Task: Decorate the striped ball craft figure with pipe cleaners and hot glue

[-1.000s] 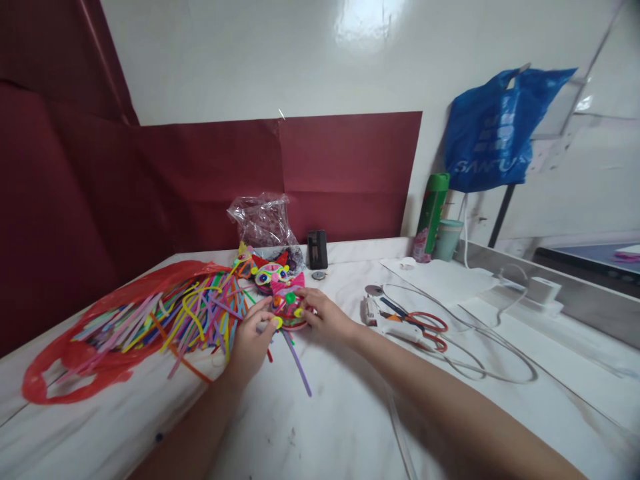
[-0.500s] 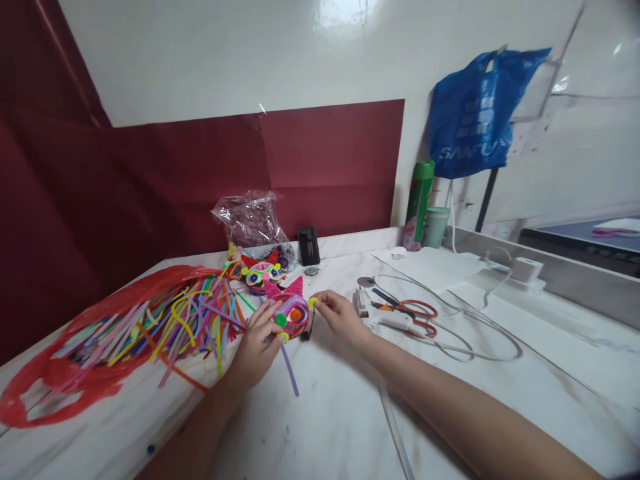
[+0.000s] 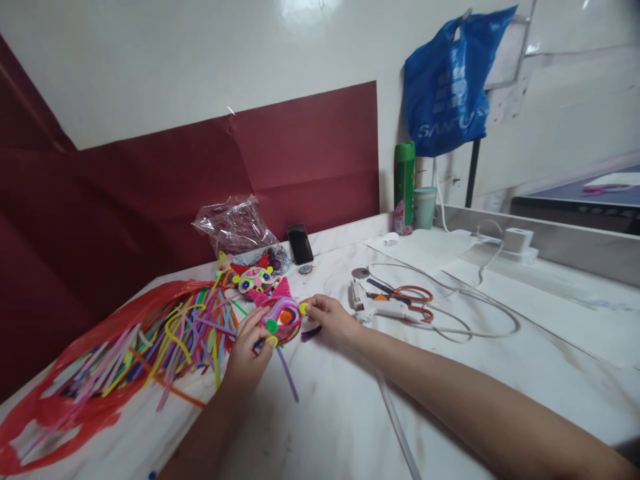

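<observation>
A colourful pipe-cleaner animal face (image 3: 283, 319), with pink pointed ears, a green and an orange round spot, lies in front of me. My left hand (image 3: 249, 348) is closed on its left edge, near a small yellow coil at the bottom. My right hand (image 3: 331, 317) pinches a yellow coil (image 3: 303, 308) at the face's right edge. Below my right fingers is a dark purple tassel (image 3: 311, 334). A purple pipe cleaner (image 3: 289, 377) sticks out towards me beneath the face. Just behind sits a second, similar face (image 3: 254, 280) with blue eyes and red ears.
Loose pipe cleaners (image 3: 183, 333) cover a red plastic bag (image 3: 113, 421) at the left. Right of my hands lie a white glue gun (image 3: 380, 308), red-handled scissors (image 3: 413, 293) and looping cables. A phone (image 3: 299, 244), clear plastic wrap (image 3: 235, 227) and a green bottle (image 3: 405, 187) stand behind.
The camera view has turned slightly right. Both hands stay on the face, which is tilted a little differently; the tassel now shows more spread out below the right hand.
</observation>
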`<state>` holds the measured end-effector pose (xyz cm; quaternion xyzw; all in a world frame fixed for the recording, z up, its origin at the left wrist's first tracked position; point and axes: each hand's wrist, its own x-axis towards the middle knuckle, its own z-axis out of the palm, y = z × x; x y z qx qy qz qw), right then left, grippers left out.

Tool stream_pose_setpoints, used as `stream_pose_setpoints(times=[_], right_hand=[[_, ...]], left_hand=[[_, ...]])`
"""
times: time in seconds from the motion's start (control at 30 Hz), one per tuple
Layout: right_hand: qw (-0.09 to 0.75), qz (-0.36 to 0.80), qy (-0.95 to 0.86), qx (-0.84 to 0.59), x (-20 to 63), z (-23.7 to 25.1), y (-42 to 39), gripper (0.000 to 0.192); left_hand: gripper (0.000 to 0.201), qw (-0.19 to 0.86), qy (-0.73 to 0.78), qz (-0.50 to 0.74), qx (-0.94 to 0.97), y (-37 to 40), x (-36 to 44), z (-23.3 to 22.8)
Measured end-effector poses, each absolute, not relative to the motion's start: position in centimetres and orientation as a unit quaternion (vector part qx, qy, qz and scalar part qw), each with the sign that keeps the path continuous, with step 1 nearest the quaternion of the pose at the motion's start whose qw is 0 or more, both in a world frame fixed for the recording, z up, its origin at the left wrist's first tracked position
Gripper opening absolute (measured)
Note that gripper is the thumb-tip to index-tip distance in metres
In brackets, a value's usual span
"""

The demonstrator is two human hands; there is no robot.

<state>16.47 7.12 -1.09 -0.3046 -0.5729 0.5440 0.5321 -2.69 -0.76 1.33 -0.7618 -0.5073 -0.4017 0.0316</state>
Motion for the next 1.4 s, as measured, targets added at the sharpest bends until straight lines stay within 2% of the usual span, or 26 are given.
stream_pose_setpoints(times=[0.27,0.63,0.97,1.17,1.4], right_hand=[[0.547,0.523,-0.567,-0.325,17.1,-0.7,8.7,0.021],[0.543,0.535,-0.573,-0.302,16.2,-1.4,8.3,0.027],[0.523,0.492,-0.607,-0.341,16.8,-1.1,7.6,0.019],[0.469,0.463,-0.643,-0.389,18.8,-0.6,7.9,0.018],[0.420,0.470,-0.680,-0.374,19.2,1.3,7.3,0.012]], left_hand=[[0.007,0.038,-0.481,-0.385,-0.787,-0.7,-2.6,1.2],[0.007,0.010,-0.469,-0.388,-0.793,-1.2,-2.1,1.5],[0.015,-0.149,-0.539,-0.510,-0.654,-1.1,-2.3,1.6],[0.011,-0.154,-0.548,-0.581,-0.582,-1.5,-2.1,1.9],[0.012,-0.196,-0.543,-0.624,-0.527,-2.1,-1.1,3.0]])
